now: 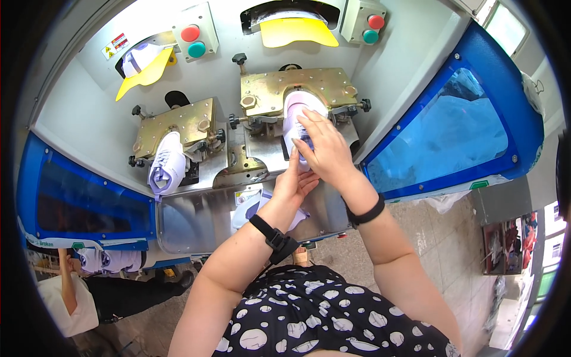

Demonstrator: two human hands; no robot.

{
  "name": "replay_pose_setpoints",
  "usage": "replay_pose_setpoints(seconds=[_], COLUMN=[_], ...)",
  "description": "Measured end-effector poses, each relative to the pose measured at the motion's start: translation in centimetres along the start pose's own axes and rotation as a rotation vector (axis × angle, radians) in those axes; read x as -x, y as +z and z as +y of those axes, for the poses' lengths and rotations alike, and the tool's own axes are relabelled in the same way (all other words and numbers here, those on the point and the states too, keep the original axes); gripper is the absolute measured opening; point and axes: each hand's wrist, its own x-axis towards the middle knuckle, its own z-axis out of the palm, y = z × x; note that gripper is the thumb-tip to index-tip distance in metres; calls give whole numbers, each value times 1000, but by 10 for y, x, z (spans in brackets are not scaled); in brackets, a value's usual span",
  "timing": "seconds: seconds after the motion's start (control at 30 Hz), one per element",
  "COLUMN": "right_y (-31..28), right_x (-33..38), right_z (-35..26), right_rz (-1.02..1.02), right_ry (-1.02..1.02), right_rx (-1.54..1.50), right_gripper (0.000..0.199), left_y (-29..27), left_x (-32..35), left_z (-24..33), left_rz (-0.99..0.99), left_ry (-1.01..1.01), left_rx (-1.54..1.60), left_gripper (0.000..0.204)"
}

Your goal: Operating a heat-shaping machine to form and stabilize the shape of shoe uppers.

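A white and lavender shoe point(295, 106) sits with its toe under the brass-coloured plate point(270, 89) of the right-hand machine station. My right hand point(327, 146) grips it from above and the right, its fingers on the front upper and its thumb by the laces. Around the heel end, my left hand point(292, 183) is closed, thumb up along the shoe's left side; part of the heel is hidden by both hands. A similar shoe point(168, 163) is set in the left station, heel toward me. Another white and purple shoe point(248, 209) lies on the metal ledge below my left hand.
Red and green buttons point(191, 41) sit on boxes above both stations. Yellow flaps point(297, 32) hang from wall openings. Blue-framed windows point(440, 143) flank the machine. Black knobs point(234, 121) jut from the clamps. At lower left, a person point(74, 297) stands near several shoes point(113, 260).
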Motion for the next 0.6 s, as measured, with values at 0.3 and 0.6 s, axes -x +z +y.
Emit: replay_pose_setpoints(seconds=[0.3, 0.6], right_y=[27, 30], right_x=[12, 14], right_z=[19, 16], right_rz=[-185, -221], right_ry=[36, 22], right_rx=[-50, -36], right_gripper=[44, 40], left_y=[-7, -13], left_x=[4, 17], left_z=[-6, 7], left_rz=[-9, -34], left_ry=[25, -52], left_rx=[-132, -250], left_gripper=[99, 82])
